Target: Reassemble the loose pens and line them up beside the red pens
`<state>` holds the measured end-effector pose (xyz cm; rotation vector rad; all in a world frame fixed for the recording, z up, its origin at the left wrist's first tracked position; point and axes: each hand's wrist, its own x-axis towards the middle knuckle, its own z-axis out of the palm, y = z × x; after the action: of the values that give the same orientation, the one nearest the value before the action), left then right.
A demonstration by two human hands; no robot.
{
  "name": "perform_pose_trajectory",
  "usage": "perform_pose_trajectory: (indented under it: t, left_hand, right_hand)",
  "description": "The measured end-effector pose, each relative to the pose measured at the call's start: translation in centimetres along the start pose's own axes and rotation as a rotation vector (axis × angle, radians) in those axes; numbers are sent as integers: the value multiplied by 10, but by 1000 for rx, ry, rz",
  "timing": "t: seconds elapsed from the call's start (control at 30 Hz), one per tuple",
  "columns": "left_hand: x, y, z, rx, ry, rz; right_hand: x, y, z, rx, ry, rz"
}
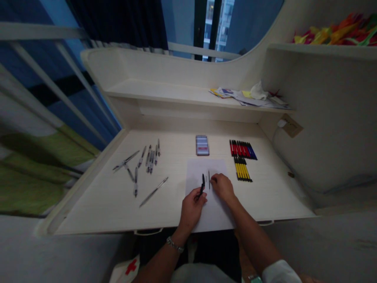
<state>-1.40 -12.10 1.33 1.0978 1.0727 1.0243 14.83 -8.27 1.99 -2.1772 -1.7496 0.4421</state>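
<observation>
My left hand point(192, 207) is closed around a black pen part point(202, 184), holding it upright over a white sheet of paper point(196, 169) on the desk. My right hand point(223, 186) rests on the same sheet, fingers pinched on a thin dark rod point(209, 179) that looks like a pen refill. The two hands are close together, a few centimetres apart.
Several loose grey pens point(147, 161) lie scattered at the left of the white desk point(103, 204). A row of red and blue pens point(243, 149) and a row of yellow pens point(242, 169) lie at the right. A small box point(202, 145) sits behind the sheet. Papers point(250, 97) clutter the shelf.
</observation>
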Motion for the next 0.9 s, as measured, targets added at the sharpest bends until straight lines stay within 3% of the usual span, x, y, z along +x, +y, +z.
perform_pose_trajectory:
  t: [0.23, 0.33, 0.53, 0.63, 0.9]
  left_hand:
    - [1, 1, -3, 131, -29, 48]
    - [2, -1, -4, 179, -34, 71]
    - [4, -4, -1, 182, -52, 112]
    - [5, -5, 0, 189, -62, 136]
    - [5, -3, -2, 239, -68, 141]
  right_hand:
    - [1, -1, 4, -78, 27, 46]
    - [-2, 3, 2, 126, 90, 40]
    - [-19, -8, -6, 846, 94, -39]
    - [-24, -15, -6, 935, 97, -42]
    - [-30, -13, -6, 927, 20, -97]
